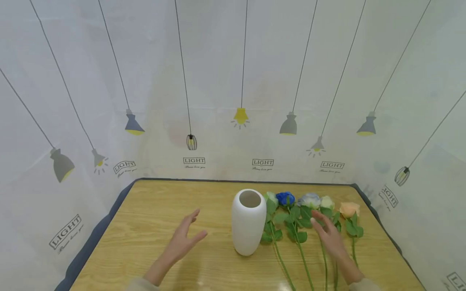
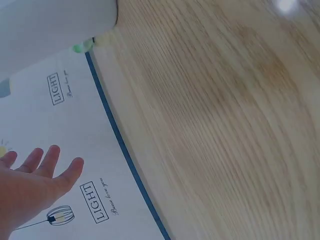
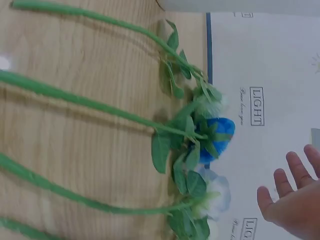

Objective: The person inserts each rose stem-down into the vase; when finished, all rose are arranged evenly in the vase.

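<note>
"Along the back and both sides, is that a white backdrop (image 1: 218,81)?"

"Yes, printed with pendant lamps (image 1: 240,115). Inside it sits a wood-grain table (image 1: 156,206)."

"What stands there?"

"A white vase (image 1: 246,230), upright near the middle, mouth upward."

"And to its right?"

"Long-stemmed flowers (image 1: 292,232) lying side by side, heads toward the far edge: a greenish-white rose (image 1: 271,198) just beside the vase, then a blue rose (image 1: 285,198), a pale blue-and-white bloom (image 1: 309,200), a cream bloom (image 1: 327,202) and, farthest right, a peach rose (image 1: 350,209)."

"Where are the hands?"

"The left hand (image 1: 181,242) is raised left of the vase, apart from it. The right hand (image 1: 330,236) is raised over the flowers; the right wrist view shows it clear of the blooms."

"The fingers?"

"On both hands they're extended with the tips spread, and each thumb stands away from the fingers."
</note>
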Action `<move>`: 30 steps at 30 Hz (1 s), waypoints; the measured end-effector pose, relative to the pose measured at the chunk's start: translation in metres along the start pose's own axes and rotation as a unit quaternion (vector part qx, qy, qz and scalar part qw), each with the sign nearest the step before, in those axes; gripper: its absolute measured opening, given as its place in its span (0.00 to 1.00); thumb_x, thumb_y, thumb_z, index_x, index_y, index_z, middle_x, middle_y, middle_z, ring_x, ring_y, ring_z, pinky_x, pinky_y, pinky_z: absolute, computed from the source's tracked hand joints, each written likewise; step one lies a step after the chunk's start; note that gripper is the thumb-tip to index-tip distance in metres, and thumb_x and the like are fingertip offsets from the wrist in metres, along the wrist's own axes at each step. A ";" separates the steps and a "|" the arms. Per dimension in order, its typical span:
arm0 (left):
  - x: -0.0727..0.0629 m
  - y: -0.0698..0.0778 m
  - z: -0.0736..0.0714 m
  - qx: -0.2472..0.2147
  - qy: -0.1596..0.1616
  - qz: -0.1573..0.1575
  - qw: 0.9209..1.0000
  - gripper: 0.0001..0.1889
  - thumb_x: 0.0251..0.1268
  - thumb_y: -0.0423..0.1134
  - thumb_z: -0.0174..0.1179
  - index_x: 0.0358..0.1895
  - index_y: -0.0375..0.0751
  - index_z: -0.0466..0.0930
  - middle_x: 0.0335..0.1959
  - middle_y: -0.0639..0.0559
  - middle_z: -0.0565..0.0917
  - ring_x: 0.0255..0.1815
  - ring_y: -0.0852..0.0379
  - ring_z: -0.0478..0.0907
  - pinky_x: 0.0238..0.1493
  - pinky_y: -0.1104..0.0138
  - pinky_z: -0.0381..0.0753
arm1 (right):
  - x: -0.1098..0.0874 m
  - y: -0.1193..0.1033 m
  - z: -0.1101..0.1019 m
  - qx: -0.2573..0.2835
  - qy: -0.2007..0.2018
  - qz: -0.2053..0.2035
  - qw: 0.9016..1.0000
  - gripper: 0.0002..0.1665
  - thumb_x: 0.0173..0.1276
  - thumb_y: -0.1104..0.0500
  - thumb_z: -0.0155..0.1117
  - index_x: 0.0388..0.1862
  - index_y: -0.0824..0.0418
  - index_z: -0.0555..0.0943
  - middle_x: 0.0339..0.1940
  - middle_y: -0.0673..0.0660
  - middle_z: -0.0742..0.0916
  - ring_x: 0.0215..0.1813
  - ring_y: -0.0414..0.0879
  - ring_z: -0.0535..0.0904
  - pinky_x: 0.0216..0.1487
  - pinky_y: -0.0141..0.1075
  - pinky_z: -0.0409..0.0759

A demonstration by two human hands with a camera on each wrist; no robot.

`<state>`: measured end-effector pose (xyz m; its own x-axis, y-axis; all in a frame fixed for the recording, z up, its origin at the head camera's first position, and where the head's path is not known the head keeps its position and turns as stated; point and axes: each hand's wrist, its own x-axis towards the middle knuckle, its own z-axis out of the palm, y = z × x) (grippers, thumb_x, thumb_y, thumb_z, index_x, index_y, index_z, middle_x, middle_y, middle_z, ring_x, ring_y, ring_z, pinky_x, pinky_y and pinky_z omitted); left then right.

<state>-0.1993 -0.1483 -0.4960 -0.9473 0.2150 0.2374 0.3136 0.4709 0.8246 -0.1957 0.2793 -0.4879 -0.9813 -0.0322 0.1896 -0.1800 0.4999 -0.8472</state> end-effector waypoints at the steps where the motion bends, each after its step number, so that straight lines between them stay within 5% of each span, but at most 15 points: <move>1: 0.000 0.002 0.003 -0.027 -0.008 -0.013 1.000 0.35 0.58 0.48 0.57 0.67 0.47 0.52 0.63 0.43 0.60 0.60 0.43 0.59 0.53 0.42 0.56 | 0.000 -0.001 0.003 0.023 0.001 0.013 1.000 0.28 0.71 0.50 0.42 0.63 0.66 0.59 0.60 0.67 0.65 0.58 0.63 0.60 0.50 0.59 0.59; 4: 0.000 0.008 0.010 -0.077 -0.038 -0.045 0.995 0.36 0.61 0.48 0.54 0.68 0.47 0.47 0.62 0.39 0.60 0.59 0.40 0.60 0.53 0.44 0.59 | -0.001 -0.001 0.012 0.052 0.005 0.051 0.997 0.29 0.70 0.47 0.43 0.62 0.66 0.61 0.59 0.67 0.67 0.58 0.60 0.61 0.52 0.57 0.60; 13: 0.000 0.021 0.026 -0.123 -0.091 -0.087 0.984 0.37 0.62 0.49 0.52 0.68 0.41 0.43 0.61 0.30 0.58 0.56 0.36 0.63 0.47 0.44 0.66 | 0.000 0.003 0.041 0.076 -0.009 0.150 0.986 0.36 0.63 0.37 0.46 0.60 0.61 0.65 0.55 0.64 0.73 0.55 0.56 0.68 0.45 0.48 0.71; 23: 0.002 0.037 0.037 -0.165 -0.131 -0.118 0.970 0.39 0.61 0.51 0.53 0.67 0.38 0.44 0.59 0.27 0.58 0.54 0.34 0.65 0.45 0.47 0.69 | -0.004 0.012 0.073 0.091 -0.014 0.181 0.979 0.30 0.63 0.45 0.54 0.55 0.66 0.69 0.44 0.62 0.80 0.42 0.53 0.76 0.36 0.45 0.74; 30: 0.007 0.032 0.047 -0.178 -0.128 -0.124 0.968 0.39 0.59 0.51 0.55 0.67 0.38 0.47 0.58 0.28 0.61 0.52 0.35 0.66 0.41 0.49 0.71 | -0.010 0.024 0.090 0.107 -0.036 0.188 0.976 0.23 0.64 0.57 0.56 0.51 0.73 0.71 0.35 0.62 0.82 0.36 0.53 0.78 0.35 0.42 0.76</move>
<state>-0.1925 -0.0920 -0.4923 -0.9293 0.3588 -0.0878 -0.0070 0.2206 0.9754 -0.1965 0.2139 -0.5545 -0.9816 0.0532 -0.1835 0.1910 0.2961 -0.9359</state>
